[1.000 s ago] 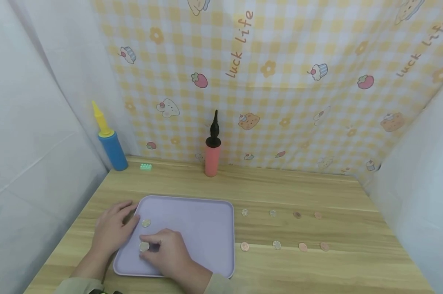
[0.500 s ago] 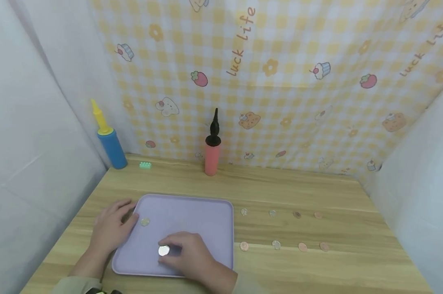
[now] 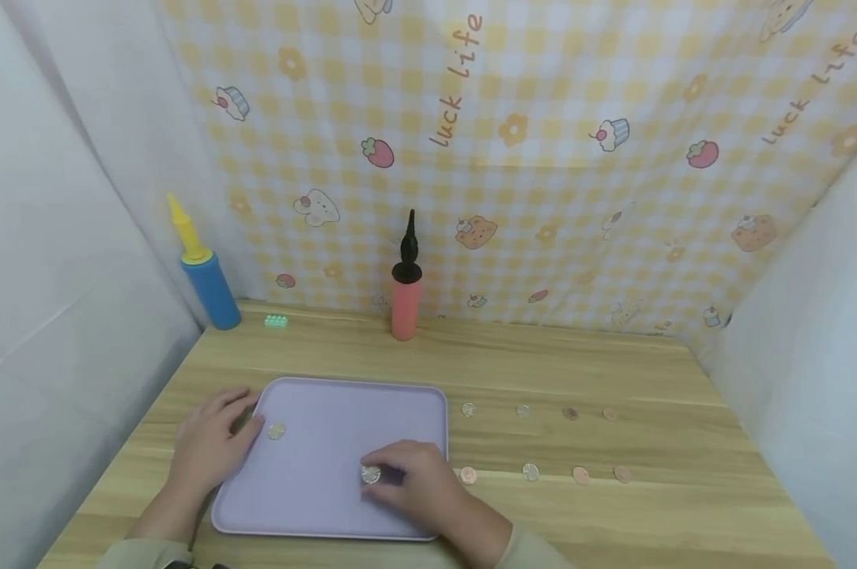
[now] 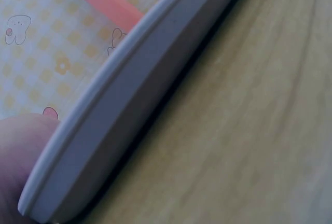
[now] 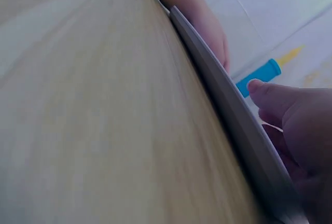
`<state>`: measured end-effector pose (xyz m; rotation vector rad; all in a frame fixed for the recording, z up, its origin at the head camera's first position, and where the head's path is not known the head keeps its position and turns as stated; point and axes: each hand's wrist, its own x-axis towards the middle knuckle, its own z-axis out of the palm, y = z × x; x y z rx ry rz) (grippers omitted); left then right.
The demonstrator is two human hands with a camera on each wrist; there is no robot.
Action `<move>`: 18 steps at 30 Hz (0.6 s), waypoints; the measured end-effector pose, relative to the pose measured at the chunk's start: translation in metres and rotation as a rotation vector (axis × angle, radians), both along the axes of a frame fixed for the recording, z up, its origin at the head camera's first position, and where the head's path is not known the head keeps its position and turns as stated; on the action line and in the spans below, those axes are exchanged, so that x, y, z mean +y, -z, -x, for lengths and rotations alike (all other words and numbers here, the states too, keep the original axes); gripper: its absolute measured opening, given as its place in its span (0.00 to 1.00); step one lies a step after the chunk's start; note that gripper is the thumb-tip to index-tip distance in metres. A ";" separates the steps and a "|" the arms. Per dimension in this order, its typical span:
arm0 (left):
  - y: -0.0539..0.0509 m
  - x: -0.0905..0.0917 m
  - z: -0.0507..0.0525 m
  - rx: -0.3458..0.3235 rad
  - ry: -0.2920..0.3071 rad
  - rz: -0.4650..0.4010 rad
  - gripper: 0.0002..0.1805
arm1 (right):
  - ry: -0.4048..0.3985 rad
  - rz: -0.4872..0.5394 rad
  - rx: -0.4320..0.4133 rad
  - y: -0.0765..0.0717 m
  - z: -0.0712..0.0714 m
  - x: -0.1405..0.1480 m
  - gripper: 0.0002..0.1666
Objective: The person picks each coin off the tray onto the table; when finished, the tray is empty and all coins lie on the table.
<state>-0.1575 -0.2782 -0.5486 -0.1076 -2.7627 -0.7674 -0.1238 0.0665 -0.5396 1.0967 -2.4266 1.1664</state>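
Observation:
A lilac tray (image 3: pixel 315 506) lies on the wooden table. Along its left rim rests my left hand (image 3: pixel 211 442), fingers loosely spread and the thumb at the edge. My right hand (image 3: pixel 417 482) pinches a silver coin (image 3: pixel 370 474) between thumb and fingers over the right part of the tray. Whether that coin touches the tray I cannot tell. A second silvery coin (image 3: pixel 276 431) lies flat in the tray near my left thumb. In the right wrist view my right hand (image 5: pixel 306 125) is above the tray rim, and the coin is hidden there.
Right of the tray lie two rows of coins, some silver (image 3: pixel 530 472), some copper (image 3: pixel 581 475). At the back stand a blue-and-yellow hand pump (image 3: pixel 211 288) and a pink-and-black one (image 3: pixel 404 308). A mint toy brick (image 3: pixel 275 322) sits near the blue pump.
My right hand has carried the pinched coin rightward across the tray, from near the left side toward the right rim. My left hand stays at the left rim.

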 end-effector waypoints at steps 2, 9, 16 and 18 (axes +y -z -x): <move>0.000 0.000 0.000 0.003 0.000 -0.001 0.25 | 0.008 0.006 0.069 0.000 0.002 0.008 0.20; 0.000 0.000 -0.001 -0.001 0.000 -0.005 0.24 | 0.031 0.028 0.169 0.006 0.009 0.035 0.21; 0.000 -0.001 0.000 -0.005 0.001 0.003 0.25 | 0.134 0.017 0.169 0.006 0.011 0.066 0.22; -0.001 -0.001 0.000 -0.008 0.001 0.004 0.25 | 0.166 0.035 0.186 0.006 0.012 0.075 0.22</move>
